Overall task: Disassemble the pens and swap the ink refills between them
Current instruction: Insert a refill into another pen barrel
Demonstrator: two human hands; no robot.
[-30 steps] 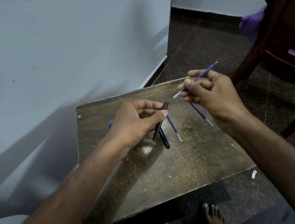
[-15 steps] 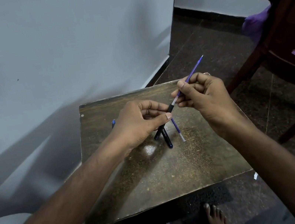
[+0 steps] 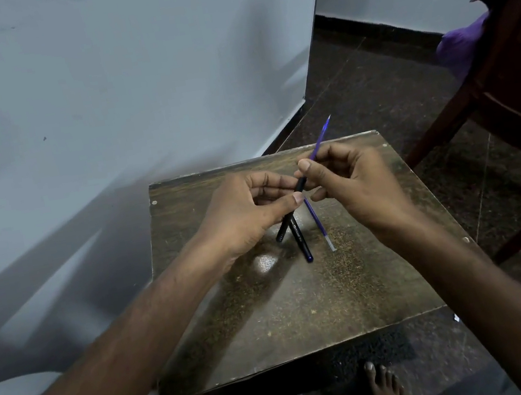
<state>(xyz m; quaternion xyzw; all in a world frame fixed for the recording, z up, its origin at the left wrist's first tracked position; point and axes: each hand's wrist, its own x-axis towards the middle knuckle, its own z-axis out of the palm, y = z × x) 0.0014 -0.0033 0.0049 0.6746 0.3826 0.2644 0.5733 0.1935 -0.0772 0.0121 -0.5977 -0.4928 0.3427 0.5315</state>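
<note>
Over the last second the right hand (image 3: 353, 181) has swung the slim purple ink refill (image 3: 321, 135) from pointing sideways to lining up with the black plastic pen barrel (image 3: 299, 187), and the two hands have closed together; the refill's lower end now sits at or inside the barrel mouth, though the thumb hides the exact joint. Judged from this, insertion of a swapped refill is under way, not finished, since much of the refill still sticks up past the fingers toward the far edge of the table. The left hand (image 3: 244, 213) pinches the barrel between thumb and forefinger, tilted, its lower end over the tabletop. The right hand grips the refill narrowly between thumb and fingers. On the worn brown square table (image 3: 305, 310) lie a second black pen barrel with white lettering (image 3: 299, 235) and a second purple refill with a clear end (image 3: 319, 225), side by side, not touching.
</note>
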